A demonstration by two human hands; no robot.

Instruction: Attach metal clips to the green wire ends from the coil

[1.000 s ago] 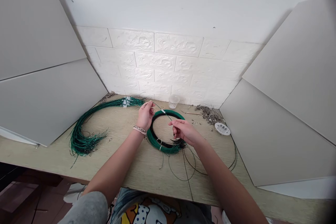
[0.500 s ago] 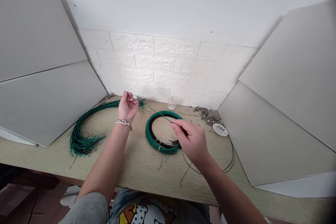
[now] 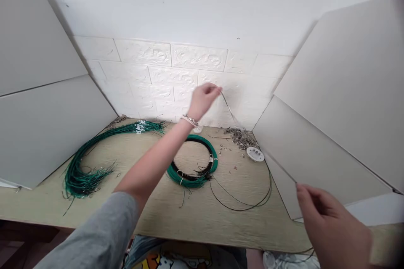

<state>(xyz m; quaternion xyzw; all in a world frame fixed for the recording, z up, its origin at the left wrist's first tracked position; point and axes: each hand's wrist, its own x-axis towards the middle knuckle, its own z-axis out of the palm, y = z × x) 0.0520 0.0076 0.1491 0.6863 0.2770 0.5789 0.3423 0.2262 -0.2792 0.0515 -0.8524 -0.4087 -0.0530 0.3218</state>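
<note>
My left hand [image 3: 202, 100] is raised above the back of the table, fingers pinched on one end of a thin wire [image 3: 230, 111]. That wire stretches down to the right to my right hand [image 3: 328, 225], which is closed on its other end at the lower right. Below my left arm a coil of green and black wire [image 3: 193, 162] lies on the wooden table [image 3: 151, 206]. A long bundle of cut green wires [image 3: 94, 151] curves across the table's left side.
Grey boards [image 3: 47, 105] lean on both sides, and a white brick wall stands behind. A small white round container [image 3: 255, 154] and a pile of small metal bits [image 3: 241, 136] sit at the back right. Loose black wire [image 3: 249, 201] loops on the table.
My left hand rose and swung right, above the coil. My right hand pulled away to the lower right, drawing the thin wire out long between them. The view shifted right.
</note>
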